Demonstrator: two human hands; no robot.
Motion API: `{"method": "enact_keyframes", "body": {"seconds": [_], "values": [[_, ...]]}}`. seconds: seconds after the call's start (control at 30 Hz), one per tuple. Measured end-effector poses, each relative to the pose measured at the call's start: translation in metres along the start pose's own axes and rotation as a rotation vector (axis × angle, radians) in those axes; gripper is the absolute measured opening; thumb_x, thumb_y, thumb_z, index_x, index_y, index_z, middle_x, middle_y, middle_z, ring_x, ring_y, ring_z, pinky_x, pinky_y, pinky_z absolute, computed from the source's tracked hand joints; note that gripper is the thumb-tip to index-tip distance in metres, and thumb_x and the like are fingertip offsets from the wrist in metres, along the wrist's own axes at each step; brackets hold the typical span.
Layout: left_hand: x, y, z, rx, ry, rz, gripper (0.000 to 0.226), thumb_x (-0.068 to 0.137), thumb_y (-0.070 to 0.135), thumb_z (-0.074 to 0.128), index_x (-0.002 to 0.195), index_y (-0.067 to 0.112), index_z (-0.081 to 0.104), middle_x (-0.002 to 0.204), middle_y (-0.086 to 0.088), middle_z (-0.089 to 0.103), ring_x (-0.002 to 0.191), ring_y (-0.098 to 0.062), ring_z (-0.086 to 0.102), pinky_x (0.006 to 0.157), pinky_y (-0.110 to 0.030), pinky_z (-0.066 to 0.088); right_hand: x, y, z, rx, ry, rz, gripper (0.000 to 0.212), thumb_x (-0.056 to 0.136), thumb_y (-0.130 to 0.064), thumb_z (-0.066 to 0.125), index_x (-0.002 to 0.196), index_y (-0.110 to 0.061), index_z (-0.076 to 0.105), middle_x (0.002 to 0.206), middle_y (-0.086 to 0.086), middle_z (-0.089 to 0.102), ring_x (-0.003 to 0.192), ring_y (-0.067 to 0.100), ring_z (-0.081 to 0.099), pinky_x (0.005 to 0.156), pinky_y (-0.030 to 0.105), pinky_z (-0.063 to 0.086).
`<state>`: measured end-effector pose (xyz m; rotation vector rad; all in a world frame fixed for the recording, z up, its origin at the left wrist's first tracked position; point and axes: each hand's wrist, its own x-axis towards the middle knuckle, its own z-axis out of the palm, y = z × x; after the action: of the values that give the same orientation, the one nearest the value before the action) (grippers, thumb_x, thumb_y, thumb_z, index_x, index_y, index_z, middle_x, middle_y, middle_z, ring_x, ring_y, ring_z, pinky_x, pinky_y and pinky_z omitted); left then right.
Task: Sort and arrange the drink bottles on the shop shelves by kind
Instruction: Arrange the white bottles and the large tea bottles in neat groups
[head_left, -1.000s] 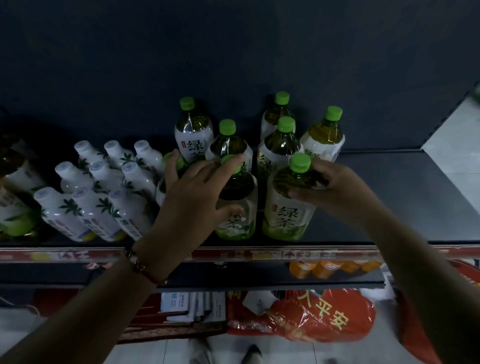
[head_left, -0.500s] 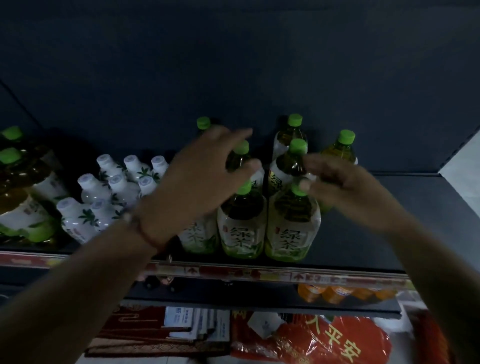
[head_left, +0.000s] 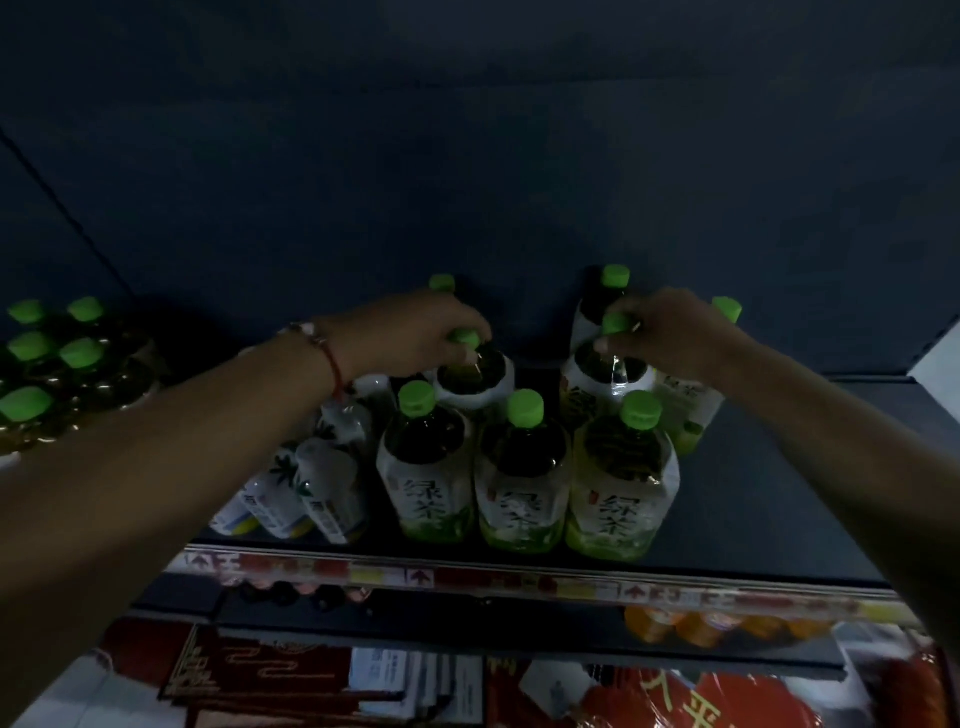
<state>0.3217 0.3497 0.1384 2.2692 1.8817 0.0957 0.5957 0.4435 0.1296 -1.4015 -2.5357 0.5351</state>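
Both hands curled over bottle caps

Both forearms are bare, sleeveless; a thin red string bracelet with pale beads circles the wrist behind the left hand.

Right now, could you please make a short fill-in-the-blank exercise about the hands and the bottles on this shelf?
1. The front row of green tea bottles has ____ bottles.
2. The left hand grips a second-row bottle by its ____.
3. The white bottles stand to the ____ of the green tea bottles.
4. The bracelet is on the ____ wrist; the right hand holds another bottle top.

Missing words: three; cap; left; left
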Motion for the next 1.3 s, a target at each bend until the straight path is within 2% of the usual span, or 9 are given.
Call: {"method": "enact_keyframes", "body": {"seconds": [0.13,0.33,0.47,0.53,0.63,0.8,0.97,1.1,1.3], "values": [[-0.021,-0.015,0.011,-0.056,0.077,0.010,0.042,0.096,0.027,0.063,0.138,0.025,0.058,0.126,0.001,0.058,0.114,-0.016,0.055,0.087,-0.023,0.039,0.011,-0.008,0.003,0.104,-0.047,-0.101,0.030,0.085,-0.034,0.072,0.112,-0.021,0.067,0.100,-0.003,0.067,0.093,0.011,0.062,0.071,0.019,0.042],[-0.038,-0.028,0.023,-0.272,0.162,-0.045,0.046,0.100,0.033,0.056,0.146,0.036,0.048,0.114,0.015,0.049,0.105,0.000,0.050,0.085,-0.004,0.034,0.029,-0.037,0.014,0.117,-0.137,-0.165,0.036,0.084,-0.032,0.074,0.117,-0.018,0.067,0.105,-0.005,0.069,0.096,0.007,0.062,0.074,0.010,0.044],[-0.077,-0.018,0.039,-0.782,0.158,-0.080,0.059,0.091,0.063,0.055,0.145,0.059,0.031,0.148,0.024,0.042,0.133,0.005,0.043,0.111,-0.031,0.039,0.036,-0.042,0.023,0.140,-0.170,-0.167,0.042,0.081,-0.035,0.076,0.119,-0.021,0.066,0.106,-0.008,0.069,0.099,0.007,0.063,0.082,0.019,0.048],[-0.105,-0.002,0.057,-0.902,0.162,-0.053,0.080,0.081,0.065,0.067,0.146,0.063,0.020,0.152,0.033,0.030,0.137,0.012,0.033,0.108,-0.024,0.039,0.036,-0.043,0.026,0.163,-0.182,-0.167,0.043,0.081,-0.034,0.076,0.121,-0.021,0.066,0.109,-0.008,0.069,0.102,0.007,0.063,0.088,0.023,0.049],[-0.125,0.021,0.091,-0.833,0.275,-0.040,0.109,0.072,0.050,0.081,0.152,0.054,0.007,0.152,0.037,0.020,0.137,0.018,0.028,0.099,-0.007,0.039,0.032,-0.046,0.030,0.212,-0.171,-0.166,0.042,0.081,-0.032,0.077,0.121,-0.023,0.066,0.110,-0.009,0.069,0.102,0.005,0.063,0.091,0.023,0.049],[-0.118,0.020,0.113,-0.657,0.459,-0.043,0.112,0.073,0.045,0.079,0.156,0.046,0.004,0.143,0.055,0.008,0.138,0.021,0.020,0.102,-0.002,0.030,0.015,-0.059,0.029,0.215,-0.171,-0.157,0.047,0.087,-0.041,0.068,0.130,-0.027,0.059,0.122,-0.008,0.065,0.113,0.006,0.059,0.097,0.025,0.047],[-0.119,0.014,0.122,-0.705,0.420,-0.096,0.114,0.076,0.040,0.081,0.147,0.063,-0.006,0.142,0.043,0.025,0.132,0.012,0.040,0.097,-0.009,0.040,-0.027,-0.072,0.006,0.160,-0.251,-0.144,0.074,0.083,-0.066,0.054,0.148,-0.041,0.030,0.151,-0.012,0.034,0.130,0.005,0.038,0.098,0.020,0.033],[-0.119,0.014,0.130,-0.692,0.423,-0.103,0.096,0.082,0.045,0.076,0.150,0.056,0.010,0.149,0.028,0.038,0.130,0.010,0.045,0.102,-0.016,0.045,-0.068,-0.078,0.019,-0.202,-0.263,-0.348,0.090,0.075,-0.068,0.064,0.149,-0.046,0.019,0.155,-0.019,0.020,0.140,0.005,0.020,0.111,0.029,0.029],[-0.114,0.007,0.136,-0.731,0.409,-0.044,0.084,0.083,0.066,0.064,0.152,0.031,0.030,0.146,0.011,0.048,0.130,-0.010,0.053,0.103,-0.035,0.049,-0.075,-0.078,0.051,-0.154,-0.135,-0.358,0.078,0.085,-0.041,0.068,0.149,-0.043,0.022,0.149,-0.016,0.031,0.129,0.014,0.042,0.101,0.034,0.043]]}}
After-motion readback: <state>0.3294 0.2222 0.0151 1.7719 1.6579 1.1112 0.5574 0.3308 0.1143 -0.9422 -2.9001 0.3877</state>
